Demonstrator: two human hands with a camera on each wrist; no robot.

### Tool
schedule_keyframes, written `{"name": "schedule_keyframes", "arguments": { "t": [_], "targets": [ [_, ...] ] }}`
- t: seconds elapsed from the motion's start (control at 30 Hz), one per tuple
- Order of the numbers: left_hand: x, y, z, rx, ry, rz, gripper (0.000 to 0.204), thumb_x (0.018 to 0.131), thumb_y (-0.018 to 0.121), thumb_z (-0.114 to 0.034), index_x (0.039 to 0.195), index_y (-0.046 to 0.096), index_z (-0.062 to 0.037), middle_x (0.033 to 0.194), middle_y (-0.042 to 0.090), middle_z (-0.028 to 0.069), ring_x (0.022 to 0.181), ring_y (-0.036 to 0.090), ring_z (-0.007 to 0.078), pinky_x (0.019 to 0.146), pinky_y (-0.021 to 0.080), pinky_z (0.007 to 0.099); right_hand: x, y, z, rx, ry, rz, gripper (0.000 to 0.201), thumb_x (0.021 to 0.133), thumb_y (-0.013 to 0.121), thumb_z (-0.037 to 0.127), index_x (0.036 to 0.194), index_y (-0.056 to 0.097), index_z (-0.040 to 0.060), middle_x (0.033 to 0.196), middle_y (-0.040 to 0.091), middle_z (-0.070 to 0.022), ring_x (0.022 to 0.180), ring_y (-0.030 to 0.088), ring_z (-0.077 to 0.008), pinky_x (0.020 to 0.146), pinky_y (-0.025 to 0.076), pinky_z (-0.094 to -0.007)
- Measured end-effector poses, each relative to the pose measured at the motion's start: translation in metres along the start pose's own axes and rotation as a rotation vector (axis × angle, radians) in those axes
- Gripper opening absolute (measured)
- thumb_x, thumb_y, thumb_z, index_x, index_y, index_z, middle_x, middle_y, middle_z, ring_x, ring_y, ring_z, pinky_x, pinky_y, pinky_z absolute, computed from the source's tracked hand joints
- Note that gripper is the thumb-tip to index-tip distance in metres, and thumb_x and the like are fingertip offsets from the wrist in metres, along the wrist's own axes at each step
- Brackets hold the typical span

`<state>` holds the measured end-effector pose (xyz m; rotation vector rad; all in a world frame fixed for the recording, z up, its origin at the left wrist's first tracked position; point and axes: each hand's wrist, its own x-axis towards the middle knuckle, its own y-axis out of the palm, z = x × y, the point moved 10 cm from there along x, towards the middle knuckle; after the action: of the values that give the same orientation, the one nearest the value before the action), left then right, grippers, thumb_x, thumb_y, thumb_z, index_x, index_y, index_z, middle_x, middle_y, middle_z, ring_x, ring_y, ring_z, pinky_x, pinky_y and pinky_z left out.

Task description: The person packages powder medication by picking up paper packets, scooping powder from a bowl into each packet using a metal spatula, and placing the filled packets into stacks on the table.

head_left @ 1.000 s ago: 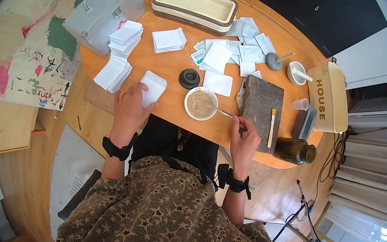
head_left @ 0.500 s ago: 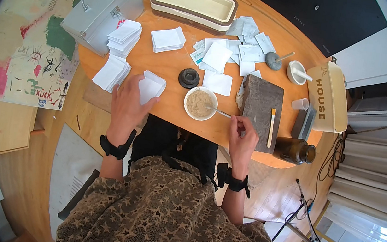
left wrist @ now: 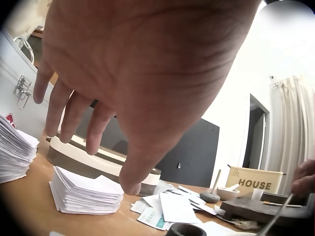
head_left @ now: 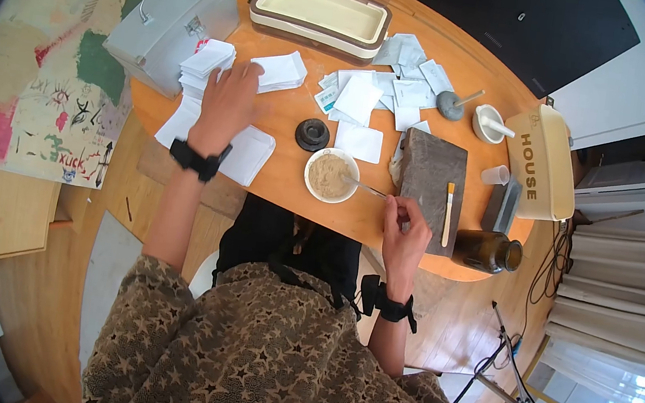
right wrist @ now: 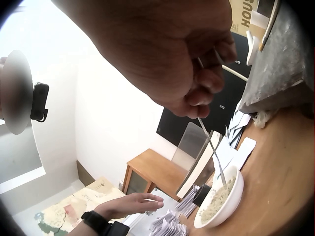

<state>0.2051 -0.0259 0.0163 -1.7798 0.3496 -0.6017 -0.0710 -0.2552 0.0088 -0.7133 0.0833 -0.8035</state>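
Observation:
My left hand (head_left: 229, 105) is over the paper stacks at the left, its fingers spread and holding nothing. In the left wrist view a stack of white papers (left wrist: 87, 192) lies below its fingers. My right hand (head_left: 407, 232) pinches a thin metal handle (head_left: 372, 189) whose lower end is in tan powder (head_left: 329, 176). That powder fills much of a white bowl (right wrist: 236, 195). A white paper packet (head_left: 249, 156) lies near the table edge, partly behind my left wrist. A dark round piece (head_left: 312, 134) stands just behind the bowl.
A metal case (head_left: 168, 25) stands at the left and a cream tray (head_left: 322, 10) at the back. Loose packets (head_left: 358, 97) lie mid-table. To the right are a grey slab (head_left: 426, 178) with a brush, a mortar (head_left: 486, 125), a brown jar (head_left: 481, 251) and a HOUSE box (head_left: 540, 164).
My left hand has left the packet near the table edge and moved forward, over the other paper stacks. My right hand still pinches the handle in the bowl.

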Motion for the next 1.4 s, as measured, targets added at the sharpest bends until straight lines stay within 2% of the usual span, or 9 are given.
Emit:
{"name": "schedule_keyframes", "arguments": {
  "t": [0.27, 0.33, 0.43, 0.57, 0.83, 1.03, 1.13, 1.2, 1.4],
  "targets": [
    [0.075, 0.053, 0.009, 0.006, 0.068, 0.215, 0.053, 0.079, 0.082, -0.03, 0.12, 0.059, -0.0042, 0.124, 0.066, 0.0174, 0.117, 0.062, 0.0342, 0.1, 0.047, 0.0448, -0.007, -0.006, 0.003, 0.017, -0.042, -0.017, 0.014, 0.094, 0.071, 0.012, 0.089, 0.069, 0.0002, 0.066, 0.06, -0.0145, 0.053, 0.052, -0.0215, 0.052, 0.041, -0.0334],
    [0.08, 0.073, 0.019, 0.017, -0.01, 0.381, 0.06, 0.076, 0.084, -0.034, 0.121, 0.058, -0.0049, 0.121, 0.067, 0.0157, 0.117, 0.063, 0.0329, 0.1, 0.046, 0.0464, -0.007, -0.009, 0.005, 0.016, -0.061, -0.027, 0.014, 0.094, 0.071, 0.012, 0.088, 0.069, 0.0004, 0.066, 0.06, -0.0145, 0.053, 0.052, -0.0214, 0.052, 0.041, -0.0334],
    [0.082, 0.084, 0.027, -0.009, -0.047, 0.44, 0.062, 0.073, 0.086, -0.036, 0.121, 0.059, -0.0065, 0.121, 0.068, 0.0144, 0.118, 0.063, 0.0312, 0.1, 0.046, 0.0471, -0.007, -0.011, 0.003, -0.01, -0.038, -0.017, 0.013, 0.095, 0.071, 0.012, 0.088, 0.069, 0.0001, 0.067, 0.061, -0.0147, 0.053, 0.053, -0.0218, 0.053, 0.042, -0.0336],
    [0.08, 0.081, 0.027, 0.008, -0.023, 0.394, 0.062, 0.073, 0.085, -0.036, 0.122, 0.059, -0.0065, 0.12, 0.069, 0.0175, 0.115, 0.064, 0.0353, 0.099, 0.048, 0.0441, -0.007, -0.011, 0.006, 0.014, -0.028, -0.009, 0.013, 0.095, 0.071, 0.011, 0.089, 0.069, -0.0008, 0.068, 0.063, -0.0152, 0.054, 0.055, -0.0228, 0.054, 0.043, -0.0343],
    [0.077, 0.061, 0.023, -0.002, -0.028, 0.27, 0.065, 0.067, 0.09, -0.035, 0.12, 0.06, -0.0125, 0.111, 0.073, 0.0109, 0.111, 0.067, 0.0288, 0.099, 0.043, 0.0483, -0.006, -0.01, 0.004, 0.02, -0.046, -0.014, 0.014, 0.095, 0.07, 0.012, 0.09, 0.069, -0.0012, 0.068, 0.064, -0.0149, 0.054, 0.056, -0.0228, 0.054, 0.043, -0.0342],
    [0.07, 0.037, 0.007, 0.005, 0.02, 0.166, 0.07, 0.066, 0.091, -0.033, 0.127, 0.063, -0.0117, 0.111, 0.072, 0.0123, 0.111, 0.066, 0.0292, 0.101, 0.043, 0.0493, -0.007, -0.011, 0.003, 0.029, -0.03, -0.02, 0.015, 0.096, 0.071, 0.012, 0.089, 0.069, -0.0012, 0.066, 0.062, -0.0133, 0.054, 0.053, -0.0176, 0.052, 0.041, -0.032],
    [0.054, 0.017, -0.013, -0.037, 0.093, 0.109, 0.072, 0.069, 0.088, -0.029, 0.132, 0.062, -0.0092, 0.122, 0.069, 0.0127, 0.116, 0.063, 0.0323, 0.104, 0.044, 0.0449, -0.008, -0.014, 0.0, 0.055, -0.007, -0.033, 0.015, 0.096, 0.071, 0.013, 0.091, 0.07, -0.0009, 0.066, 0.062, -0.0107, 0.056, 0.052, -0.0131, 0.052, 0.04, -0.0291],
    [0.038, 0.011, -0.027, -0.078, 0.13, 0.083, 0.072, 0.068, 0.088, -0.026, 0.132, 0.061, -0.0084, 0.12, 0.069, 0.0136, 0.115, 0.063, 0.0325, 0.102, 0.045, 0.044, -0.008, -0.017, -0.005, 0.104, 0.02, -0.055, 0.014, 0.096, 0.072, 0.013, 0.092, 0.071, -0.0002, 0.066, 0.061, -0.0064, 0.059, 0.051, -0.0096, 0.052, 0.04, -0.0267],
    [-0.015, -0.009, -0.075, -0.168, 0.197, 0.059, 0.074, 0.071, 0.087, -0.019, 0.137, 0.056, -0.0055, 0.126, 0.063, 0.0153, 0.117, 0.059, 0.0345, 0.104, 0.044, 0.0443, -0.003, -0.042, 0.013, 0.112, -0.004, -0.117, 0.015, 0.096, 0.072, 0.014, 0.093, 0.071, -0.0003, 0.067, 0.059, -0.0014, 0.062, 0.051, -0.008, 0.057, 0.041, -0.025]
  ]
}}
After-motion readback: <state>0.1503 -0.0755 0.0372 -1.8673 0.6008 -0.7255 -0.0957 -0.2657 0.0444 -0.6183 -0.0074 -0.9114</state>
